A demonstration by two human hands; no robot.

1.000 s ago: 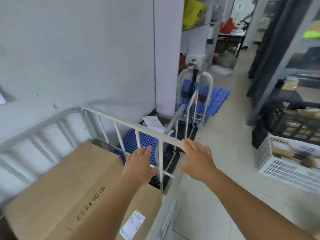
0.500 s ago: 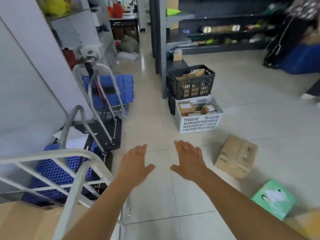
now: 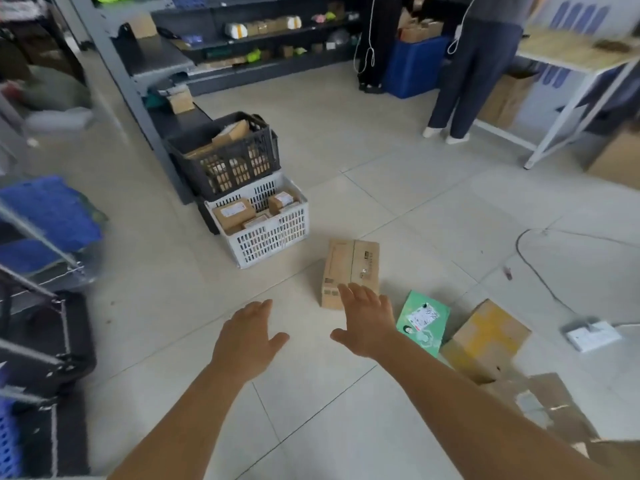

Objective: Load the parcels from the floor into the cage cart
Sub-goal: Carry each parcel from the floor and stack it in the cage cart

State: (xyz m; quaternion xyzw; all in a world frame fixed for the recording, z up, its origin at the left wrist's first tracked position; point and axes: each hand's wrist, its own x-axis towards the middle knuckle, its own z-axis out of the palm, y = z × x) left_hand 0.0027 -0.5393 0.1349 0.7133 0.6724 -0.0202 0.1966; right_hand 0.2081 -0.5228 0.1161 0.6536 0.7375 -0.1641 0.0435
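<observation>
Both hands are empty, fingers spread and apart: the left hand (image 3: 246,336) hovers over bare tile, and the right hand (image 3: 367,318) is stretched out in front of the near end of a brown carton (image 3: 349,268) lying on the floor (image 3: 311,393); contact cannot be told. Just right of that hand lies a green parcel (image 3: 423,318), with a yellow-taped box (image 3: 486,336) beside it and more cardboard lower right. A second ago both hands were over the cart's rail with a big carton inside; half a second ago the view had swung to the floor. Now the cage cart is out of view and the parcels sit nearer, so this reads as the reach for the next pick-up. Farther off stand a white crate (image 3: 266,233) and a black crate (image 3: 228,157) of small parcels, then shelving (image 3: 242,36) and a standing person (image 3: 474,71)
</observation>
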